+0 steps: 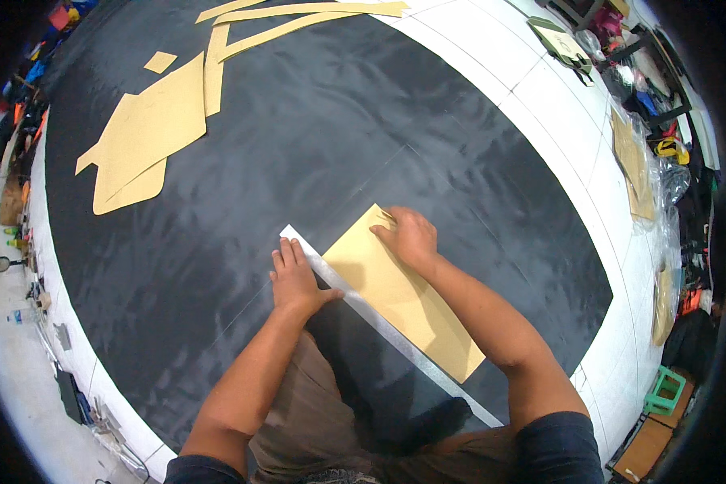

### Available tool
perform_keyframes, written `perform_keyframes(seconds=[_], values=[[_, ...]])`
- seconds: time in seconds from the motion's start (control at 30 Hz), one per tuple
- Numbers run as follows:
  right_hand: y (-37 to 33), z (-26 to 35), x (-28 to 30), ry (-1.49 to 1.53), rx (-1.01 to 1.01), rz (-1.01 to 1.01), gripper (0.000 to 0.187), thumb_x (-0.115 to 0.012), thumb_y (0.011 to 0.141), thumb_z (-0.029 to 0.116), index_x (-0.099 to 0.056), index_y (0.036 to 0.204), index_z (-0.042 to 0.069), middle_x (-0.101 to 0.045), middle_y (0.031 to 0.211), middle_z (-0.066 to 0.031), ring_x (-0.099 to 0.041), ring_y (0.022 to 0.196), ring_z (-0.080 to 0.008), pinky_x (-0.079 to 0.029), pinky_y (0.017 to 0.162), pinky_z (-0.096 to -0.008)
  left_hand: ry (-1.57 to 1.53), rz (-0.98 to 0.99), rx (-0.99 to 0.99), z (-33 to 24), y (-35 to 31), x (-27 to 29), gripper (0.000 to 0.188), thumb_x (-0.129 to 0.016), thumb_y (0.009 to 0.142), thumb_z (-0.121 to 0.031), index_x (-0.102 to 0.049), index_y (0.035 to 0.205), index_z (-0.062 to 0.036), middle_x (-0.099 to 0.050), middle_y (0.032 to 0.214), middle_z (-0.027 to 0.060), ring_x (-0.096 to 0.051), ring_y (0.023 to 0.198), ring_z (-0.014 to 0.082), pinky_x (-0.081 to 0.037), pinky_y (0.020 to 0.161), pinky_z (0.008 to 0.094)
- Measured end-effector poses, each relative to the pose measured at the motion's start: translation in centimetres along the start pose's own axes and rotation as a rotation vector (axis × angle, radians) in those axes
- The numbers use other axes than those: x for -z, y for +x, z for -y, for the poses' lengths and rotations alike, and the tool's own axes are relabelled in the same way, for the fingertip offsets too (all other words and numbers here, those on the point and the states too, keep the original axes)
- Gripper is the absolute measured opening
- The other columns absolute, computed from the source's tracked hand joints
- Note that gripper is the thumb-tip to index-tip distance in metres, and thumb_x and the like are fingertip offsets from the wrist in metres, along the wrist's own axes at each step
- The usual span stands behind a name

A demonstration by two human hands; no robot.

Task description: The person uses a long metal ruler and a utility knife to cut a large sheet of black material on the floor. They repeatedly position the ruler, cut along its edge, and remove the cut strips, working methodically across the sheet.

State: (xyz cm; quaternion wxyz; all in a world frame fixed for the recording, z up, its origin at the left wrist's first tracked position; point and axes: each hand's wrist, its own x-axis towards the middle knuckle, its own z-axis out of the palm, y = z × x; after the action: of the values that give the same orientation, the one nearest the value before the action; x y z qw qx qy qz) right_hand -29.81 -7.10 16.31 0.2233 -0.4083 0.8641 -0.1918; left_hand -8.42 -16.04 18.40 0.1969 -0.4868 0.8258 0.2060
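A long silver metal ruler (395, 335) lies slantwise on a large black sheet (298, 153), along the left edge of a yellow card rectangle (411, 294). My left hand (296, 278) presses on the ruler near its far end, fingers stretched out and thumb spread toward the card. At the card's far right corner is my right hand (409, 238), its fingers closed in a pinch. Something thin shows at those fingertips, too small to name. Faint light lines run over the black sheet beyond the card and left of my left hand.
Several yellow card pieces lie far left: a wide panel (153, 121), a small square (160, 62) and long strips (298, 16). White floor tiles (540, 89) border the sheet. Bags and clutter line the right side, with a green stool (665, 391); more clutter lies left.
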Motion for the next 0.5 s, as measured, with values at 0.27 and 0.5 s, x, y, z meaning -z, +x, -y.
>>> perform_keyframes(seconds=[0.27,0.5], values=[[-0.6,-0.4,-0.4,-0.015,0.031,-0.068,0.046,-0.075,0.085,0.042,-0.072,0.117,0.009,-0.072,0.113,-0.0129,-0.067,0.107,-0.0336,-0.053,0.091,-0.046,0.002,0.022,-0.014,-0.2,-0.2,0.2,0.141,-0.095,0.055,-0.055,-0.019,0.156,0.0068,-0.021,0.164,0.0231,-0.027,0.15,0.0409,-0.038,0.113,0.0602],[-2.5,-2.6,2.5,-0.062,-0.031,0.112,0.047,-0.077,0.083,0.042,-0.071,0.119,0.012,-0.073,0.109,-0.0134,-0.067,0.107,-0.0355,-0.052,0.091,-0.0481,0.155,0.024,-0.021,-0.1,0.0,0.5,0.143,-0.093,0.053,-0.063,-0.02,0.154,0.0079,-0.025,0.161,0.0233,-0.036,0.144,0.0376,-0.044,0.108,0.0584]])
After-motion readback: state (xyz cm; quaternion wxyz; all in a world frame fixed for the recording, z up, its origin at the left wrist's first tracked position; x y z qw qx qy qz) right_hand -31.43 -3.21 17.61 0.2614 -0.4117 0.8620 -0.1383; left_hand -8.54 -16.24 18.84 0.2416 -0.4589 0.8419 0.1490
